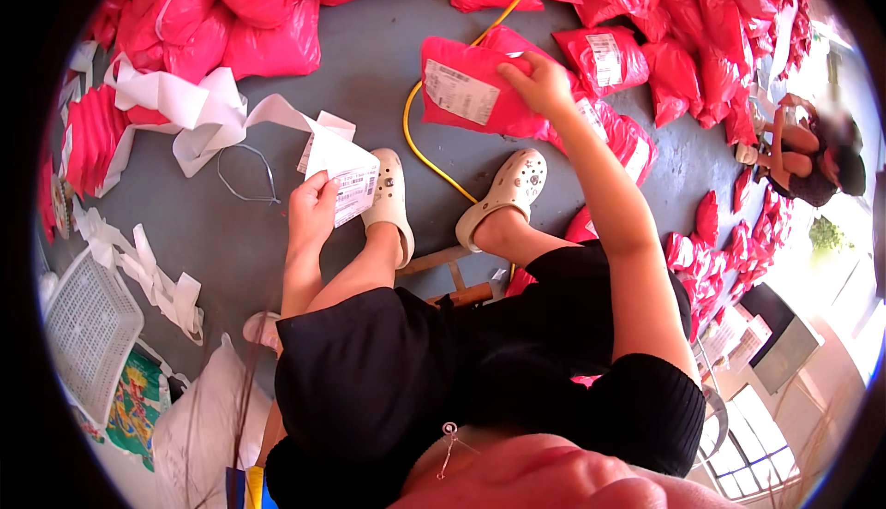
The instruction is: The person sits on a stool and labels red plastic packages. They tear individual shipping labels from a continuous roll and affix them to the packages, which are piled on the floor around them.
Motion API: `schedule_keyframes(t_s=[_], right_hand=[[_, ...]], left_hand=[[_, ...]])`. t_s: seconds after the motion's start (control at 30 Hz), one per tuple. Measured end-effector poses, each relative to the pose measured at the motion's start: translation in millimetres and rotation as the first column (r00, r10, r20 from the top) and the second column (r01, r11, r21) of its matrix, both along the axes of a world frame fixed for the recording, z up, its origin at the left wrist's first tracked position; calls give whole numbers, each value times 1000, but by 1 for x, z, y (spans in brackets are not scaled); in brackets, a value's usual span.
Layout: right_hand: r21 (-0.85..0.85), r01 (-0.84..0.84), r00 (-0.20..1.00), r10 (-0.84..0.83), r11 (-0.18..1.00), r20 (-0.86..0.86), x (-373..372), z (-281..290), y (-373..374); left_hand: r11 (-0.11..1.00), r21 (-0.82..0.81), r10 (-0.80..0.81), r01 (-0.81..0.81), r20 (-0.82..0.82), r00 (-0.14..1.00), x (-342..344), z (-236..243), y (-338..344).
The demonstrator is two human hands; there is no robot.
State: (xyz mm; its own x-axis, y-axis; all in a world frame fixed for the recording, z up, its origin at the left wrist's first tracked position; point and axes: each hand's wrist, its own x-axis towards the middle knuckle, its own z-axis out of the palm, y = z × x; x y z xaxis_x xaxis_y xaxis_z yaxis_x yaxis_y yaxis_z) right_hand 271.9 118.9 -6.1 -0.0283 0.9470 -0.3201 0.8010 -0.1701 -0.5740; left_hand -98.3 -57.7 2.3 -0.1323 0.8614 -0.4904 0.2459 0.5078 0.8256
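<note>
My left hand (pixel 312 209), closed, grips a printed white label (pixel 355 197) above my left clog, with more white backing strip trailing from behind it. The long paper strip (pixel 208 121) runs in folds over the floor to the left. My right hand (pixel 540 84) is closed on the right end of a red plastic package (pixel 461 94), its thumb over the top face, which carries a white label. Other red packages (pixel 626 144) lie beneath and beside it, partly hidden by my forearm. A yellow hose or cord (pixel 413 135) curves past the held package and between my clogs.
Red packages (pixel 258 34) are heaped along the back and right. Stacked red bags (pixel 92 140), loose paper strips and a plastic basket (pixel 92 334) are at left. A person (pixel 798 140) crouches at right. A wooden stool (pixel 461 294) shows beneath me.
</note>
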Motion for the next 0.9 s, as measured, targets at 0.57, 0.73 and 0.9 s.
schedule_keyframes(t_s=[0.57,0.73,0.9], right_hand=[[78,888,270,-376,454,-886,90,9,174],[134,725,565,-471,676,-678,133,80,236],[235,618,720,-420,751,-552,130,103,222]], left_hand=[[997,-51,-62,54,-167,984,-5,26,31],[999,-32,-18,19,28,999,0,8,20],[996,-19,-85,87,57,995,15,3,26]])
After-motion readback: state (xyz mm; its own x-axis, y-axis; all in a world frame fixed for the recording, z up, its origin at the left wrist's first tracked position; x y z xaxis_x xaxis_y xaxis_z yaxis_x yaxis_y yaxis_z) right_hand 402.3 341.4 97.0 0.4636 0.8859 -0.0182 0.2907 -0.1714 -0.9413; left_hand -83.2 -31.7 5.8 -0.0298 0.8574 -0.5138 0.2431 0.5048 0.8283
